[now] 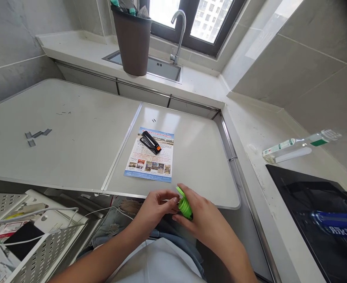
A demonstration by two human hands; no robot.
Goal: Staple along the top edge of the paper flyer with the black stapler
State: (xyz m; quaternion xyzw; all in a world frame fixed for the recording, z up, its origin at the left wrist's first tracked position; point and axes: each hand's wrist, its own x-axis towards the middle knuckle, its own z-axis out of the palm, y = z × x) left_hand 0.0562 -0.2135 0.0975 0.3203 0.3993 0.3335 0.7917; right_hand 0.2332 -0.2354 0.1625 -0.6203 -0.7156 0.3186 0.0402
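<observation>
My right hand (201,208) is closed around a small bright green round container (185,207) with a ridged side, held just over the near edge of the table. A green flap, apparently its lid, sticks up at the top. My left hand (161,204) is at the container's left side, thumb and forefinger pinched together; what is between them, if anything, is too small to make out. Beyond my hands, a black stapler (150,142) with an orange end lies on a printed flyer (150,157) on the white folding table (203,157).
Small grey strips (37,135) lie on the table's left half. A brown bin (133,43) stands by the sink (164,68). To the right are a clear bottle (303,143), a black cooktop (300,204) and a blue bottle (335,224). A white perforated basket (48,247) is lower left.
</observation>
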